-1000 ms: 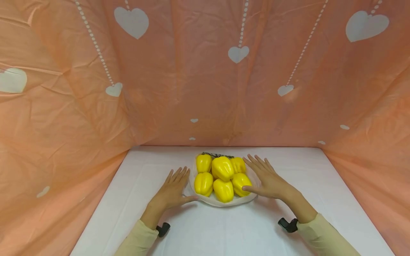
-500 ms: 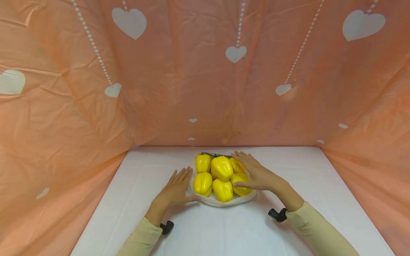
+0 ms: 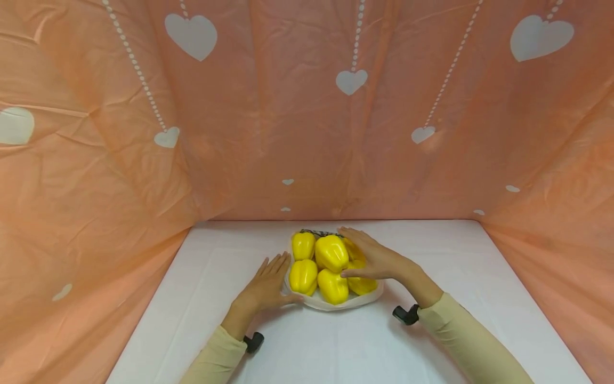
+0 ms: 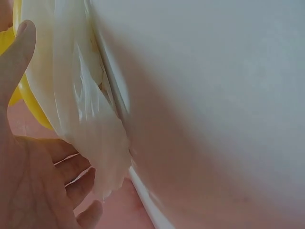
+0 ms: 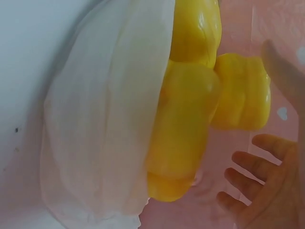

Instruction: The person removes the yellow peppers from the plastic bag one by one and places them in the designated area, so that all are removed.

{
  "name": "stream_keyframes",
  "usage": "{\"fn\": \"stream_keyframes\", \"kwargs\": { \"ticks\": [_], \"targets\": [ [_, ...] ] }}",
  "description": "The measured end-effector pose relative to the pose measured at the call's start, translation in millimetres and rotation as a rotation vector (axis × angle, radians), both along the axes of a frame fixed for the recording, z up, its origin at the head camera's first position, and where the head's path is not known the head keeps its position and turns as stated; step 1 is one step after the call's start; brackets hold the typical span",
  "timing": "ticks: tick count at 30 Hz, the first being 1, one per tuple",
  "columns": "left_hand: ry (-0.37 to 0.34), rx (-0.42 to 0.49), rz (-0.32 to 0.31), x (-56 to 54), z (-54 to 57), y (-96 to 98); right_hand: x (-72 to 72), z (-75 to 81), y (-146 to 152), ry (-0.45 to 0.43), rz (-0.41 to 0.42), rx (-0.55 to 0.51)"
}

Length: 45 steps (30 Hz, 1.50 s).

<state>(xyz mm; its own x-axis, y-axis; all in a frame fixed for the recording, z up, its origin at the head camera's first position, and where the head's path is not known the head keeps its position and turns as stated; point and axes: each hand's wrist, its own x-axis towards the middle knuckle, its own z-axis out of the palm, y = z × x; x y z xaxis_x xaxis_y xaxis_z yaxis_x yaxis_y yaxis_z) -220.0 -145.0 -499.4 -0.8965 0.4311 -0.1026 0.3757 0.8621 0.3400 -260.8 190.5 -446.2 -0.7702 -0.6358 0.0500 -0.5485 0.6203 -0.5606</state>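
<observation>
Several glossy yellow bell peppers point(image 3: 303, 277) sit clustered in a thin whitish bag point(image 3: 369, 302), whose edge shows around them in the head view. My left hand point(image 3: 261, 290) lies along the bag's left side, fingers extended and thumb at the front edge. In the left wrist view its fingers point(image 4: 74, 167) are close against the wrinkled bag point(image 4: 71, 71); whether they press it is unclear. Over the right-hand peppers reaches my right hand point(image 3: 376, 260), fingers extended and thumb spread, partly covering them. The right wrist view shows a gap between its fingers point(image 5: 255, 164) and the peppers point(image 5: 238, 90).
A white table point(image 3: 336, 346) bears the bag near its back edge. Around it hangs an orange-pink sheet point(image 3: 307, 133) with white hearts. A black device point(image 3: 254, 342) is strapped at the left wrist, another black device point(image 3: 406, 314) at the right.
My right hand has moved left, from beside the bag to over the right-hand peppers. The left hand has shifted slightly right, closer to the bag. The peppers stay in place.
</observation>
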Motion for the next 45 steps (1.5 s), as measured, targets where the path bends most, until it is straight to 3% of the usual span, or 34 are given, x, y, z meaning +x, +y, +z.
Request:
{"fn": "stream_keyframes", "kwargs": {
  "ticks": [12,33,45],
  "targets": [
    [-0.032,-0.006,-0.002,4.0,0.6,5.7,-2.8,-1.2,-5.7,-0.070,0.020,-0.033],
    [-0.030,0.012,0.004,10.3,-0.1,10.3,-3.3,-7.2,-5.4,-0.049,0.018,-0.178],
    [0.011,0.028,0.012,13.2,1.2,6.9,1.7,-5.5,8.1,-0.021,-0.110,-0.230]
  ]
}}
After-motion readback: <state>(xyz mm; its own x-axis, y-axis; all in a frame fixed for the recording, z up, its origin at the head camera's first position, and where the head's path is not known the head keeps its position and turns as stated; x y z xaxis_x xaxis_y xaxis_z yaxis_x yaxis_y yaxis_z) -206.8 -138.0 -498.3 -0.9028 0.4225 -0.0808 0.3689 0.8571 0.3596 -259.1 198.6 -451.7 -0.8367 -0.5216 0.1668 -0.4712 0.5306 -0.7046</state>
